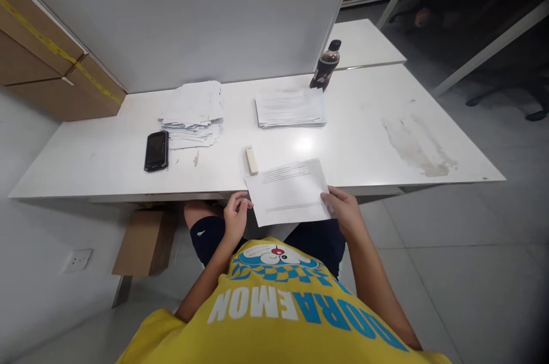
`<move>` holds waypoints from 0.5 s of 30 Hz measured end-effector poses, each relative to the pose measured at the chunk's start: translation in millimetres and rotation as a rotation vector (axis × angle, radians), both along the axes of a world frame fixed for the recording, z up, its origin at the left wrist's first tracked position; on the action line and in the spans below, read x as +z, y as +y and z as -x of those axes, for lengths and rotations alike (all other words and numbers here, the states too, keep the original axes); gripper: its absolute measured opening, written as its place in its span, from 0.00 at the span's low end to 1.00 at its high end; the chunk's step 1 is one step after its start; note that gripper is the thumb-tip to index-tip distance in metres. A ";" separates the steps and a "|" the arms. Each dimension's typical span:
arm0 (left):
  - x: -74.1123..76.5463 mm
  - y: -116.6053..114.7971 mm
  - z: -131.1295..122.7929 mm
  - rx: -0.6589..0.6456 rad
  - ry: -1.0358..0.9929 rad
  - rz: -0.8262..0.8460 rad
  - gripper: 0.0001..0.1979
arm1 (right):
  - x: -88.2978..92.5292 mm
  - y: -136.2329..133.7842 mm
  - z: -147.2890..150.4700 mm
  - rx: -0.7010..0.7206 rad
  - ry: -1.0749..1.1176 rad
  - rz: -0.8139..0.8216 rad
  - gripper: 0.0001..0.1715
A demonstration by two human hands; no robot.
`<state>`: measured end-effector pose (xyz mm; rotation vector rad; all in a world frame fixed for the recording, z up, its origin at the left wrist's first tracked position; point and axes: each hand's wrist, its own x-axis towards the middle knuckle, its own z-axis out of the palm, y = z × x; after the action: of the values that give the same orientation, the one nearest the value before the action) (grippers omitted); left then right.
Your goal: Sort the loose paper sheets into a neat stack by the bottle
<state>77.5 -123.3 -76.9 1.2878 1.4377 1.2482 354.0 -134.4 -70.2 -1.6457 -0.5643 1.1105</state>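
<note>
A printed sheet of paper (291,195) is tilted over the table's front edge, above my lap. My right hand (344,211) pinches its right edge, thumb on top. At the opposite edge, my left hand (235,218) has loosely curled fingers that are a little apart; its fingertips are close to the paper, and I cannot tell whether they touch it. Just beyond the sheet's upper left corner lies a small cream oblong thing (251,160) that looks like a stapler. Farther back are a neat paper stack (290,107) and a messier paper pile (195,106) to its left.
A black phone (156,151) lies beside the messy pile on the white table (355,141). One dark drink bottle (326,65) stands at the back, near a grey panel (206,15). Cardboard boxes (38,61) fill the left corner. Brownish smears (418,144) mark the table's right side.
</note>
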 end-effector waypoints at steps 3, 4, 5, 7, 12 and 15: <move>8.6 11.0 0.4 0.013 0.161 -0.124 0.12 | -1.8 3.3 -4.0 0.009 -0.051 -0.002 0.22; 12.4 15.3 0.8 0.006 0.242 -0.194 0.13 | -1.9 4.3 -5.8 0.011 -0.066 0.004 0.22; 16.2 19.9 1.1 -0.016 0.331 -0.270 0.13 | -1.6 5.0 -7.5 0.009 -0.080 0.010 0.22; 22.6 28.8 1.0 -0.093 0.508 -0.405 0.14 | -0.2 5.8 -10.6 0.004 -0.108 0.015 0.21; 21.6 39.6 -4.5 -0.183 0.775 -0.466 0.13 | 5.2 5.5 -13.7 0.017 -0.164 -0.013 0.21; 15.2 34.6 -7.9 -0.158 0.820 -0.431 0.13 | 6.8 4.6 -15.6 0.041 -0.159 -0.016 0.22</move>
<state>85.4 -88.7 -61.7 2.3461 1.5892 0.9841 369.5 -129.8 -63.4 -1.7253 -0.7103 1.0069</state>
